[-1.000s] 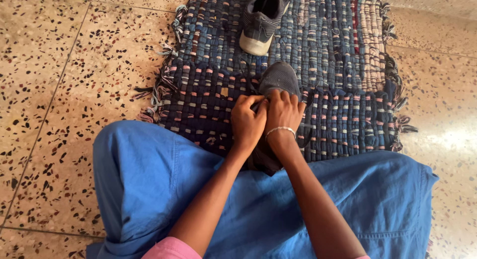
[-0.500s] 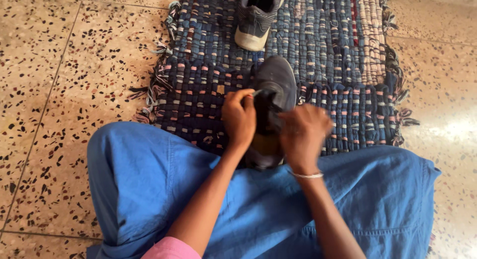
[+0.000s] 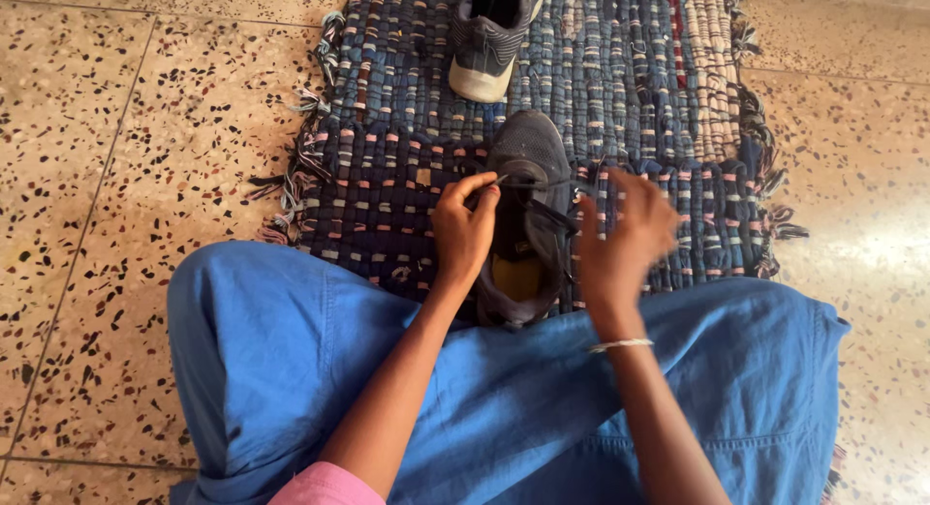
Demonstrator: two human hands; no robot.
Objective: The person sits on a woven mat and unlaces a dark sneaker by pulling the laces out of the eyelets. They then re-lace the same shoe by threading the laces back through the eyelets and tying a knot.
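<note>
Lacing dark grey shoe (image 3: 528,190), tongue open, yellow insole

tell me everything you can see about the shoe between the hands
The near shoe is a dark grey mesh sneaker with dark laces, toe pointing away from the person, lying on the woven rug. Its opening faces up, showing a tan insole. The left hand pinches a lace at the tongue; the right hand, blurred, is at its right side. Its heel is against the blue trousers.
</note>
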